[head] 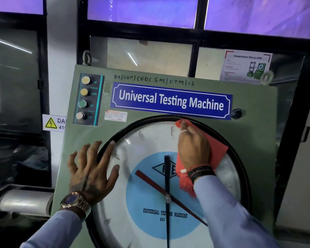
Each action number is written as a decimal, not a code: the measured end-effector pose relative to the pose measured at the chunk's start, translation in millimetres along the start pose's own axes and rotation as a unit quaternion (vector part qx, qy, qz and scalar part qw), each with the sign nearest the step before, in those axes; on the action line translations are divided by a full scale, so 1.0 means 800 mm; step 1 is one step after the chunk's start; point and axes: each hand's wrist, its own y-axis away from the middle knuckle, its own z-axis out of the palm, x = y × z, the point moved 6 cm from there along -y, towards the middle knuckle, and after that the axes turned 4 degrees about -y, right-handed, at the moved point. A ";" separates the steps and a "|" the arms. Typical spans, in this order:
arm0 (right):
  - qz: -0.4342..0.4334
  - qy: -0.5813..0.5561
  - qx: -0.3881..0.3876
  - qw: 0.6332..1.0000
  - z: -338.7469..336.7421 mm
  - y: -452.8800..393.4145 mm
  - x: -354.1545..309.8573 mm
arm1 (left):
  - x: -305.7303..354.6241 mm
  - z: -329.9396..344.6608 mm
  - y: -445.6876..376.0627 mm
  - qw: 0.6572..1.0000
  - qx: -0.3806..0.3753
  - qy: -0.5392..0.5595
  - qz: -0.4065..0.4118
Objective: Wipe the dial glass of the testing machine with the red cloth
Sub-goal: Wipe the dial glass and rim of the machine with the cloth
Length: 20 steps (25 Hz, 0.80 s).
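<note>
The round dial glass [143, 208] with a black rim fills the lower middle of the green testing machine [254, 108]. Behind the glass are a black needle, a red needle and a blue centre disc. My right hand [193, 147] presses the red cloth [220, 153] flat against the upper right of the glass, near the top of the rim. The cloth hangs down past my wrist. My left hand [91, 167] lies flat with fingers spread on the machine's face, fingertips over the dial's left rim, holding nothing.
A blue "Universal Testing Machine" nameplate [170, 101] sits above the dial. A panel of push buttons [86, 99] is at the upper left. A yellow electrical danger sign [52, 122] is on the wall at left. Dark-framed windows stand behind, with a paper poster [247, 66].
</note>
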 end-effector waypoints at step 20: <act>-0.141 0.273 0.071 0.949 0.004 0.031 -0.033 | 0.004 -0.021 0.011 0.997 -0.074 -0.022 -0.011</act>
